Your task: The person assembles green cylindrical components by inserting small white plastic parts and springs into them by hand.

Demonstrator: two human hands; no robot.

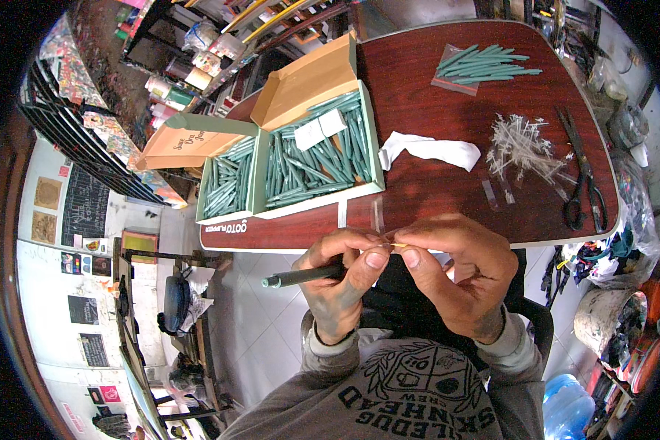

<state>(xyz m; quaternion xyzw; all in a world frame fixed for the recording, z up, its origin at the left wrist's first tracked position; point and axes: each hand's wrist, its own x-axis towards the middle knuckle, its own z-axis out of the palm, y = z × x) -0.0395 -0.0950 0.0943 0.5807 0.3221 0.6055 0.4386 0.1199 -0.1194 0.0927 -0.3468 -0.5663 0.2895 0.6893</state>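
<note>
Close to the table's near edge, my left hand [344,286] and my right hand [462,271] meet fingertip to fingertip. A dark green pen-like stick [293,278] lies across my left palm, its end poking out to the left. Both hands are closed in a pinch. Between the thumbs and forefingers is a thin, pale yellowish piece [398,245], too small to make out its kind. My left fingers partly hide the stick.
Two open cardboard boxes of green sticks, one with a raised brown lid [311,77], stand at left on the red-brown table [418,95]. Rightward lie a crumpled white cloth [432,150], small clear plastic pieces [520,147], black scissors [585,183] and green sticks [484,64] on a plastic bag.
</note>
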